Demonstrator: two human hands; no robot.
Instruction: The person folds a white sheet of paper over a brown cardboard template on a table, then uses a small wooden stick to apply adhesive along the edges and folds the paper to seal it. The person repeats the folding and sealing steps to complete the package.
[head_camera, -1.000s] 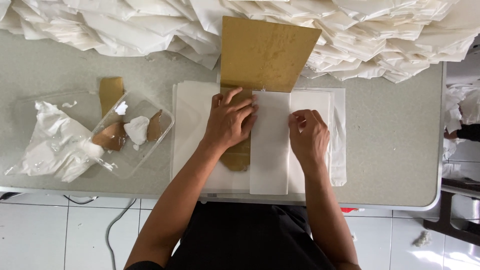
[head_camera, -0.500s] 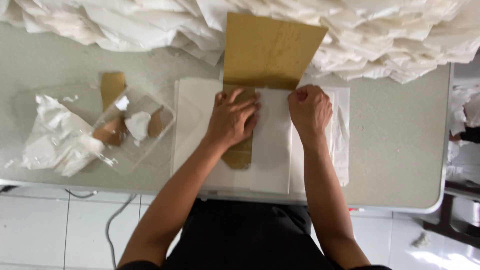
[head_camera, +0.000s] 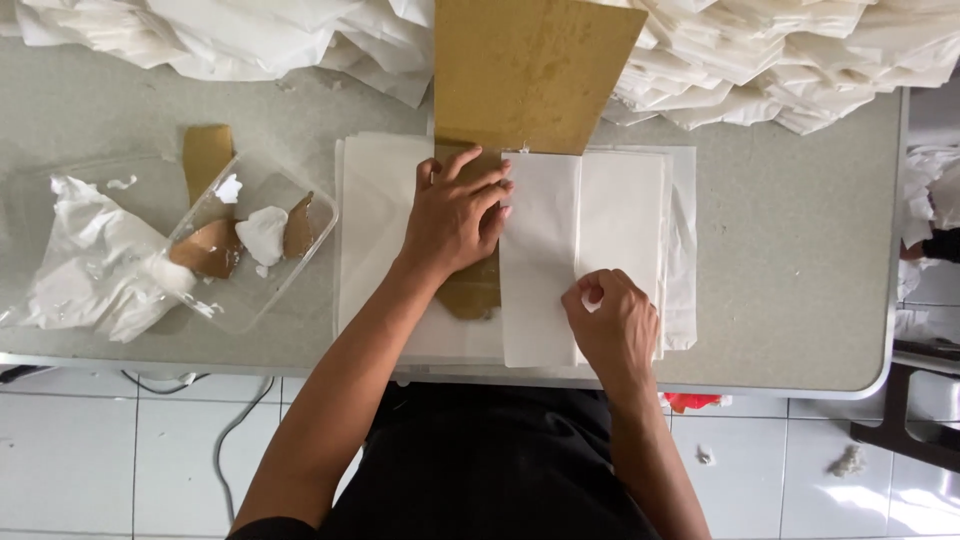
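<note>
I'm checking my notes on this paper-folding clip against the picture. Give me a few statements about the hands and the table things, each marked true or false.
1. The left hand lies flat on the brown cardboard template. True.
2. The right hand is lifted clear of the white paper sheet. False: its fingers press on the sheet's lower part.
3. A clear plastic tray sits left of the paper. True.
4. The heap of folded white paper lies at the table's near edge. False: it lies along the far edge.
</note>
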